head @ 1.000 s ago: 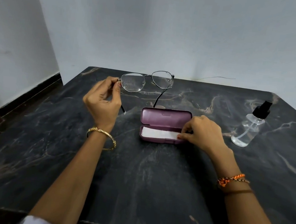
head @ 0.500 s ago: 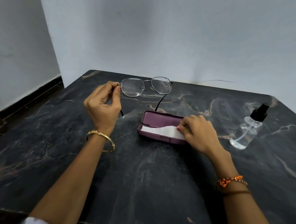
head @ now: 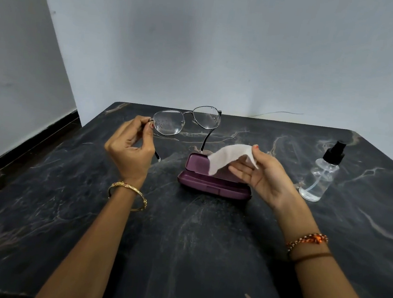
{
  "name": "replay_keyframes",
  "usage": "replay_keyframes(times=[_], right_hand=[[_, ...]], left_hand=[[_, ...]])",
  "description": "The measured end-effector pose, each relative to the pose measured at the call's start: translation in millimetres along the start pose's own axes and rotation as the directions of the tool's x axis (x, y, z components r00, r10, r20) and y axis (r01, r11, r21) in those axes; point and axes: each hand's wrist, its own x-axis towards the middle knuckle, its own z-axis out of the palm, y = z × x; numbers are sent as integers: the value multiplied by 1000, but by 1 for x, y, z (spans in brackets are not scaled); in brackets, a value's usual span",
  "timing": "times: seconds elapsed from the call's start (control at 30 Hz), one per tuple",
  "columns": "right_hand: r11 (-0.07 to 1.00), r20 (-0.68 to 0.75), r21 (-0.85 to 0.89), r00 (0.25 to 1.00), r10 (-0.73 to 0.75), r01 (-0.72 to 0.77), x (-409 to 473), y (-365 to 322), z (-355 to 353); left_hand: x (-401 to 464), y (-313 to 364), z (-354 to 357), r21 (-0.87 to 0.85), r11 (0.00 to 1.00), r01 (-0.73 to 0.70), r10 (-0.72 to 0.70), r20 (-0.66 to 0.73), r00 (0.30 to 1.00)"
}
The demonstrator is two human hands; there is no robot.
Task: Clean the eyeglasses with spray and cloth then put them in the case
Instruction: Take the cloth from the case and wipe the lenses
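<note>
The left hand is raised above the dark marble worktop, its thumb and fingers curled and pinching the eyeglasses at the hinge beside the nearer lens; the lenses are speckled with droplets and the temples hang down. The right hand holds a white cleaning cloth over the open purple glasses case, thumb pressing the cloth against loosely spread fingers. The case lies on the worktop between the hands. A clear spray bottle with a black pump stands well right of the case.
</note>
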Motion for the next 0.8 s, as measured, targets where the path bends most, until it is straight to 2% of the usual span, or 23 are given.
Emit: replay_keyframes(times=[0.1,0.23,0.37,0.8], right_hand=[[956,-2,293,1000,24,-22,-2,-2,3],[883,1,470,1000,-17,14,-4,2,7],[860,48,509,997,-52,20,-5,2,11],[800,80,598,988,-129,55,-4,3,4]], left_hand=[[0,4,0,-6,1000,-13,13,-3,1000],[-2,8,1,6,998,-64,64,31,997],[-7,13,4,19,987,-160,157,92,983],[-13,16,9,17,945,-325,315,203,927]])
